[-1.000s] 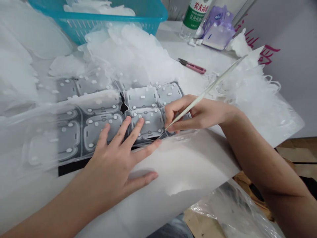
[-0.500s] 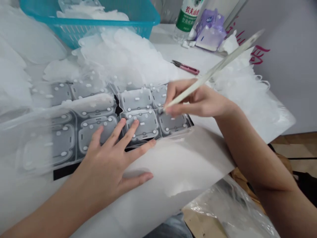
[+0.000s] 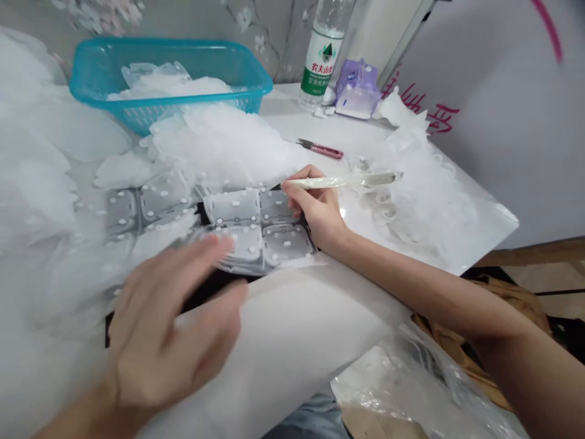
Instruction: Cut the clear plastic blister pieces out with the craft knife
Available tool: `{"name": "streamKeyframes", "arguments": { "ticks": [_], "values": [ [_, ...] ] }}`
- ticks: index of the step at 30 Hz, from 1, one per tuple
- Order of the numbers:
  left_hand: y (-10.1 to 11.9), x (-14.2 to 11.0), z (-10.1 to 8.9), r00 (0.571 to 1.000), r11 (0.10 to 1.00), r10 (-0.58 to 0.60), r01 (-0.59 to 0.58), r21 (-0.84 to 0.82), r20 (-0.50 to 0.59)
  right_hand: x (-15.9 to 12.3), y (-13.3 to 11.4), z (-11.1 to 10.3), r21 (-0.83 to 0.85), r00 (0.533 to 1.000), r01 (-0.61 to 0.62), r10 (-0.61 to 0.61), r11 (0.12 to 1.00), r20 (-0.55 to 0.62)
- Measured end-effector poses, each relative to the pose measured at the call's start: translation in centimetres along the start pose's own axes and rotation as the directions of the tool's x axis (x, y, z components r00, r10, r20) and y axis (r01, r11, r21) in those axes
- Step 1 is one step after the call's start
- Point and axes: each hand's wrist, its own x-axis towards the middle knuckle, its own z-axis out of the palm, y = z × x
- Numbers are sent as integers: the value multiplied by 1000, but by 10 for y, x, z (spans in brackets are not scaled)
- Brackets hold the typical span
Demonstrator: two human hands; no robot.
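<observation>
My right hand (image 3: 322, 210) is closed around a slim, pale pen-like tool (image 3: 338, 181), at the far right corner of a translucent moulded plastic sheet (image 3: 235, 210). The tool lies nearly level, its rear end pointing right; fingers hide its working tip. Rounded panels with small white dots and slots cover the sheet, which rests on a black base (image 3: 212, 286). Blurred by motion, my left hand (image 3: 169, 323) hovers over the near edge of the sheet, thumb apart from the fingers, with nothing visible in it. Its fingers hide part of the panels.
Behind the sheet is a heap of thin white translucent pieces (image 3: 219, 143), with more in a blue basket (image 3: 171, 46). Pink-handled thread snips (image 3: 322, 149), a water bottle (image 3: 319, 61) and a purple packet (image 3: 359, 85) stand or lie further back. White looped scraps (image 3: 425, 189) cover the right side.
My left hand has come up off the sheet and drawn back left. My right hand has moved to a farther panel, and the tool has tipped from steeply slanted to nearly level. The view has shifted.
</observation>
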Motion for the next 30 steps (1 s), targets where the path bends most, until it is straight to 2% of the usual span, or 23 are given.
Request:
{"name": "streamKeyframes", "arguments": {
  "ticks": [1, 2, 3, 5, 6, 8, 10, 13, 16, 19, 21, 24, 26, 30],
  "values": [
    [6, -2, 3, 992, 993, 119, -120, -5, -35, 0, 1, 0, 6, 1000, 2, -2, 1000, 0],
    [11, -3, 7, 982, 982, 190, -190, -6, -12, 1, 3, -1, 14, 1000, 0, 0, 1000, -5],
    [14, -2, 12, 973, 976, 217, -215, -33, 83, 1, 3, -2, 25, 1000, -1, 1, 1000, -12],
    [15, 2, 23, 936, 988, 152, -141, -55, 316, 2, 4, -3, 58, 1000, 11, -9, 998, -27],
    [14, 4, 29, 916, 994, 111, -100, -48, 386, 2, 3, -5, 76, 999, 23, -21, 997, -32],
    [10, 9, 37, 882, 999, 52, -43, -30, 469, 2, 0, -9, 86, 997, 75, -74, 993, -17],
    [4, 14, 41, 862, 999, 38, -28, -28, 505, 2, -5, -14, 42, 989, 145, -146, 989, 32],
    [-7, 22, 43, 835, 999, 42, -26, -37, 549, 1, -14, -20, -64, 970, 209, -198, 976, 139],
    [-16, 30, 46, 819, 1000, -1, 13, -18, 574, -2, -20, -21, -94, 968, 182, -162, 979, 193],
    [-22, 32, 50, 838, 999, -40, 35, 18, 544, -5, -19, -19, 27, 972, 89, -93, 996, 217],
    [-26, 31, 51, 852, 1000, 1, 0, -3, 523, -5, -15, -18, 111, 967, -27, -2, 993, 256],
    [-30, 26, 50, 852, 997, 78, -53, -64, 517, -2, -11, -19, 129, 928, -157, 102, 979, 360],
    [-31, 25, 49, 848, 994, 99, -63, -86, 520, 0, -12, -22, 78, 880, -132, 81, 988, 468],
    [-30, 24, 49, 851, 994, 100, -62, -90, 515, -2, -19, -25, -54, 793, 76, -27, 996, 609]
  ]
}}
